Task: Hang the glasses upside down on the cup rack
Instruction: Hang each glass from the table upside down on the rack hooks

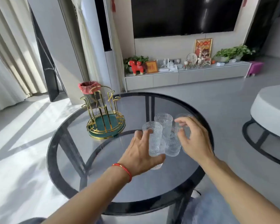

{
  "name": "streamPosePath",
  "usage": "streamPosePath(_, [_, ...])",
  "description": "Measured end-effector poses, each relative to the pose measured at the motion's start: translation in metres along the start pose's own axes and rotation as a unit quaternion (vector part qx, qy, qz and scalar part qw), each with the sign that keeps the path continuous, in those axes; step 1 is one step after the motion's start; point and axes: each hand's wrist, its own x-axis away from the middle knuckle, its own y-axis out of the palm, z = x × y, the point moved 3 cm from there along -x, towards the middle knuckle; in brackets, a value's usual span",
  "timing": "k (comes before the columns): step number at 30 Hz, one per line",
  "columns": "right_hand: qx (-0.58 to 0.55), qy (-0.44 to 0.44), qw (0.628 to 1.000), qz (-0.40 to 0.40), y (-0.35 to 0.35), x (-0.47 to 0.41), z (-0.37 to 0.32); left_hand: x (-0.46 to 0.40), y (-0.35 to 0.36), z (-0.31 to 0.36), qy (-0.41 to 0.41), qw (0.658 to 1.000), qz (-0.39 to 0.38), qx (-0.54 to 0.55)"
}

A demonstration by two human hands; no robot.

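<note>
Several clear ribbed glasses stand upright, bunched together at the middle of the round glass table [136, 188]. My left hand [141, 152] wraps the front-left glass [153, 143], fingers on its far side and thumb near its base. A back glass [163, 122] and a middle glass [172, 144] stand between my hands. My right hand [196, 141], blurred, curls around the right glass [184, 117]; contact is unclear. The gold wire cup rack [103, 110] on its green tray stands at the table's back left, with no glass hanging on it.
A bin with a red liner [89, 88] stands on the floor behind the rack. A white round table [271, 107] is to the right. A TV cabinet with plants and ornaments [184, 73] lines the far wall. My knee [213, 207] is under the table's near edge.
</note>
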Motion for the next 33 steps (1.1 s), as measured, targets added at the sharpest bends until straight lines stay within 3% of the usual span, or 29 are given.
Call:
streamPosePath(2, [-0.021, 0.000, 0.999, 0.042, -0.004, 0.001, 0.005, 0.000, 0.011, -0.004, 0.004, 0.999, 0.047, 0.019])
streamPosePath(6, [-0.050, 0.009, 0.998, 0.044, -0.004, 0.001, 0.007, 0.000, 0.026, -0.011, -0.024, 0.994, 0.087, 0.062])
streamPosePath(11, [-0.140, 0.059, 0.987, -0.046, 0.001, 0.006, -0.013, 0.001, -0.009, -0.012, -0.017, 0.977, 0.166, 0.135])
streamPosePath(14, [-0.234, 0.065, 0.961, -0.135, 0.018, 0.004, -0.045, -0.002, -0.052, -0.022, -0.023, 0.944, 0.222, 0.243])
streamPosePath(16, [-0.235, 0.105, 0.945, -0.202, 0.038, -0.006, -0.063, -0.009, -0.073, -0.029, -0.031, 0.914, 0.262, 0.307])
streamPosePath(18, [-0.276, 0.209, 0.910, -0.227, 0.058, -0.026, -0.076, -0.015, -0.084, -0.038, -0.042, 0.885, 0.304, 0.350])
streamPosePath(20, [-0.408, 0.316, 0.823, -0.237, 0.078, -0.047, -0.080, -0.021, -0.085, -0.051, -0.060, 0.859, 0.328, 0.389])
streamPosePath(22, [-0.505, 0.345, 0.753, -0.242, 0.094, -0.066, -0.085, -0.027, -0.079, -0.067, -0.087, 0.845, 0.314, 0.425])
streamPosePath(23, [-0.510, 0.344, 0.751, -0.241, 0.099, -0.074, -0.083, -0.031, -0.075, -0.077, -0.100, 0.844, 0.295, 0.438])
streamPosePath(25, [-0.463, 0.344, 0.786, -0.222, 0.107, -0.089, -0.073, -0.034, -0.069, -0.101, -0.117, 0.869, 0.248, 0.411])
streamPosePath(26, [-0.421, 0.337, 0.817, -0.204, 0.110, -0.098, -0.065, -0.033, -0.067, -0.115, -0.112, 0.900, 0.233, 0.350])
streamPosePath(28, [-0.318, 0.309, 0.882, -0.159, 0.110, -0.119, -0.051, -0.027, -0.062, -0.144, -0.096, 0.958, 0.219, 0.157])
streamPosePath(29, [-0.269, 0.292, 0.908, -0.132, 0.109, -0.131, -0.046, -0.025, -0.058, -0.157, -0.092, 0.971, 0.213, 0.063])
streamPosePath(33, [-0.199, 0.228, 0.949, -0.085, 0.121, -0.194, -0.045, -0.023, -0.031, -0.196, -0.150, 0.967, 0.139, -0.149])
